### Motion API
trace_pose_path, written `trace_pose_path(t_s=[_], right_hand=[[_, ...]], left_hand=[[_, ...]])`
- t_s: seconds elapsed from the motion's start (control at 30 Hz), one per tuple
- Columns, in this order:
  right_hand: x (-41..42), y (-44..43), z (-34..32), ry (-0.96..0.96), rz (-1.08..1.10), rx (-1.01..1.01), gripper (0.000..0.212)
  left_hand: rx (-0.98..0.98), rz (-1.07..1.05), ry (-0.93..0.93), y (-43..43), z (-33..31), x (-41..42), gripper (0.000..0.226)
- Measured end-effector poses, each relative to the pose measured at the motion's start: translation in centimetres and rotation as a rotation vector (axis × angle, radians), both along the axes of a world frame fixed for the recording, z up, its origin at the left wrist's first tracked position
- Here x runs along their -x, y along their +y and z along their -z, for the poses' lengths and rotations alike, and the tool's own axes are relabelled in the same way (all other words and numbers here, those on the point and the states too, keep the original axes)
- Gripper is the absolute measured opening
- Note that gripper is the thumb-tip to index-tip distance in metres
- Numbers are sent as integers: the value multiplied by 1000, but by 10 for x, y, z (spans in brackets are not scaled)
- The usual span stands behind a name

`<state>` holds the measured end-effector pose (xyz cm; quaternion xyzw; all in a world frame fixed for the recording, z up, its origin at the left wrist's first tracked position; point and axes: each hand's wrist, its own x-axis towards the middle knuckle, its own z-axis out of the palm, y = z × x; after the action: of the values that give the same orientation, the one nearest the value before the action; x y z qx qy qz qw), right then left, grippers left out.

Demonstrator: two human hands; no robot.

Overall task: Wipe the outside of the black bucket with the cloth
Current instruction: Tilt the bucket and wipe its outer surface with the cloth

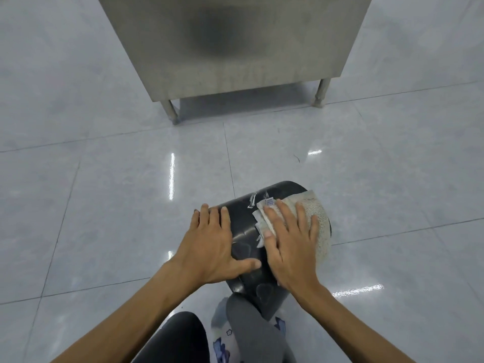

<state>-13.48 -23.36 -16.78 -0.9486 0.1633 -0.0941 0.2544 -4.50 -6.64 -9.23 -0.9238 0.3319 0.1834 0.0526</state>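
The black bucket [245,221] lies on its side on the floor, its base pointing away from me and its near end propped against my legs. My left hand [212,244] rests flat on the bucket's left flank, fingers spread, holding it steady. My right hand [289,247] presses a beige cloth [318,218] flat against the bucket's upper right side. The cloth drapes over the right curve and hides that part of the wall. White marks show on the bucket between my hands.
A stainless steel cabinet [235,45] on short legs [171,112] stands ahead. Glossy grey floor tiles [117,192] surround the bucket. My knees and a patterned slipper [222,344] sit at the bottom edge.
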Motion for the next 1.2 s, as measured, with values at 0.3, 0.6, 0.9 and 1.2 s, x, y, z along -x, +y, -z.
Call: trace_pose_path(t_s=[0.3, 0.6, 0.9, 1.2], right_hand=[[-39, -56, -13, 196, 37, 24, 71], [-5, -14, -18, 115, -151, -1, 58], [-21, -52, -12, 134, -189, 104, 59], [6, -16, -15, 88, -210, 21, 52]], left_hand=[[70, 49, -3, -1, -3, 7, 123], [127, 38, 14, 3, 6, 3, 125], [194, -25, 4, -2, 3, 15, 121], [226, -60, -7, -4, 7, 21, 125]])
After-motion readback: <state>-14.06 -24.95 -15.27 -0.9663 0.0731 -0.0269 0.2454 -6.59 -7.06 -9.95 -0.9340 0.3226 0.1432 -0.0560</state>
